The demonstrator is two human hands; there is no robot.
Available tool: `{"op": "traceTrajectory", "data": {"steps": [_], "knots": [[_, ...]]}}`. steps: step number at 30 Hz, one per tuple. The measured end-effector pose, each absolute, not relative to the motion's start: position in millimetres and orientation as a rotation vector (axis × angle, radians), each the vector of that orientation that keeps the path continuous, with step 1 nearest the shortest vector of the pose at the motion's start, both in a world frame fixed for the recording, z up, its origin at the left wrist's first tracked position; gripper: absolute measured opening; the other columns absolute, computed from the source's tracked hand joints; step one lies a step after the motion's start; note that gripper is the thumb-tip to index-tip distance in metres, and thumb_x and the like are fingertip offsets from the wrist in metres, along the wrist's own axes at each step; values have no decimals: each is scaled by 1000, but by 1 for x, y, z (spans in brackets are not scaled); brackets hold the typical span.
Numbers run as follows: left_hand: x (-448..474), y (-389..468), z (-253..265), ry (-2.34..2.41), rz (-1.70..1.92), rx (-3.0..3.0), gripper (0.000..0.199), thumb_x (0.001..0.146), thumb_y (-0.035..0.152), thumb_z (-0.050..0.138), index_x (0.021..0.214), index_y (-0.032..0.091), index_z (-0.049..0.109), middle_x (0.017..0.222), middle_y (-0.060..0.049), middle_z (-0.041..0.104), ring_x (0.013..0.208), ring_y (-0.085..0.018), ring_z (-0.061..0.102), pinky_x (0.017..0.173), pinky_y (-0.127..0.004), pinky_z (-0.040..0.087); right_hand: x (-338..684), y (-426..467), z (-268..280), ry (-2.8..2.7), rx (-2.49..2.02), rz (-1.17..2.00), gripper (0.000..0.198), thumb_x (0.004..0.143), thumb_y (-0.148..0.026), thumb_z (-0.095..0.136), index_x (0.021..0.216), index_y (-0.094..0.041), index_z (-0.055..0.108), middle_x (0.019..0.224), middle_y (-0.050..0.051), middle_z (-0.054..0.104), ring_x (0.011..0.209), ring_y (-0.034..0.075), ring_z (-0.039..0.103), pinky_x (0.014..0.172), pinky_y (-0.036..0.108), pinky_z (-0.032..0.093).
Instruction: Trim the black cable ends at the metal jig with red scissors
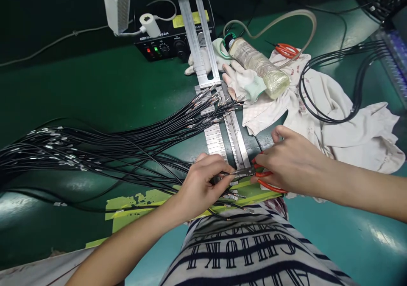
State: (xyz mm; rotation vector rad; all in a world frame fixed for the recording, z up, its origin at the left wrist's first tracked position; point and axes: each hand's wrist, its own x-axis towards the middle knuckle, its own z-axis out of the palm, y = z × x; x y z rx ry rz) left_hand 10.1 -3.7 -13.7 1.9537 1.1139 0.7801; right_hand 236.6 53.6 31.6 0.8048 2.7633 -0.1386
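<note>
My left hand is closed, pinching a thin black cable near its end at the table's front edge. Red-handled pliers are in my closed right hand. Their metal jaws point left and meet the cable end at my left fingertips; whether they are shut on it I cannot tell. A bundle of black cables with bare or metal-tipped ends runs in from the left. Many tips lie across a slotted metal fixture behind my hands, and a few more cable ends stick out below my left hand.
Behind the fixture stands a black control box with lit buttons. To the right lie a plastic bottle with a hose, white gloves, white cloths, another orange-handled tool and a loop of black cables. Yellow-green tape covers the front edge.
</note>
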Motion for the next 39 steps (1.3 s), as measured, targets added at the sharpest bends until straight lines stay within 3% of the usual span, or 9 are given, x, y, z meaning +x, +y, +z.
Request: {"op": "traceTrajectory", "data": {"steps": [7,11,15,17,23,30,39], "knots": [[9,-3,-13,1110,810,1856,3,88,14,67,91,16,67,82,-2,68,73,-12,59,66,-25,43,241,59,26,2699,1036,-701,47,86,-51,58,52,-22,46,42,-4,41,55,14,30,70,32,26],[9,-3,-16,1125,904,1805,15,88,12,68,102,15,65,87,-3,70,74,-10,63,62,-19,47,249,64,31,2653,1157,-844,52,86,-57,55,53,-21,39,43,-5,37,56,13,32,70,32,26],[9,-3,-21,1004,1012,1994,20,90,5,63,107,14,65,95,-7,72,85,-13,67,77,-21,52,255,63,34,2679,1216,-743,52,88,-58,53,54,-20,38,42,-5,37,53,12,25,71,34,26],[8,-2,-23,975,1000,2105,22,90,5,61,111,11,64,96,-10,71,86,-15,67,77,-24,53,256,61,35,2735,1222,-623,51,89,-59,51,56,-21,43,43,-5,42,52,12,22,73,35,26],[7,1,-20,1042,779,2148,21,96,9,52,116,7,62,90,-9,64,79,-14,63,72,-24,50,255,58,35,2858,1112,-284,46,93,-56,47,65,-20,56,60,0,65,51,12,36,80,40,25],[7,3,-12,1068,656,2063,19,99,12,47,110,10,62,86,-4,59,76,-12,58,69,-21,45,249,56,35,2790,1018,-77,49,91,-61,47,65,-21,57,59,2,64,52,14,39,81,43,26],[9,5,-4,1070,580,2019,18,100,14,46,103,10,64,82,-4,59,73,-13,54,63,-23,39,237,57,41,2752,947,21,35,90,-44,51,66,-21,60,58,3,65,51,15,40,80,44,27]]}}
